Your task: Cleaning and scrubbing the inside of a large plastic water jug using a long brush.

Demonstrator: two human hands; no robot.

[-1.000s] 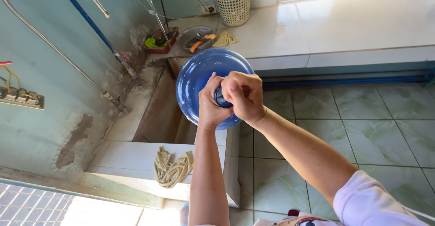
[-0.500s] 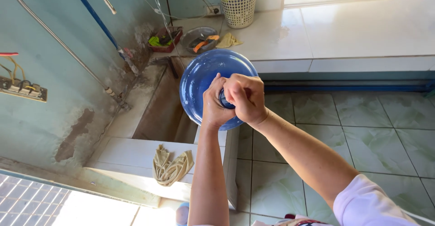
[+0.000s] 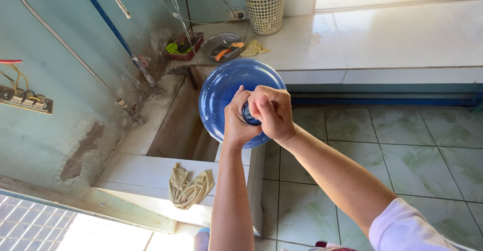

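Observation:
A large blue water jug stands upright below me, seen from above, beside a tiled basin wall. My left hand wraps around the jug's neck from the left. My right hand closes over the same neck from the right, fingers curled on the dark blue mouth, which is mostly hidden by both hands. The two hands touch each other at the neck.
A concrete basin lies left of the jug, with a beige rag on its white ledge. At the back stand a woven basket, a metal bowl and a red tray. Pipes and a blue hose run along the left wall; green floor tiles spread right.
The hands stay clamped on the jug's neck; the right hand has shifted slightly around it. The view has drifted a little, so the jug sits marginally lower in frame.

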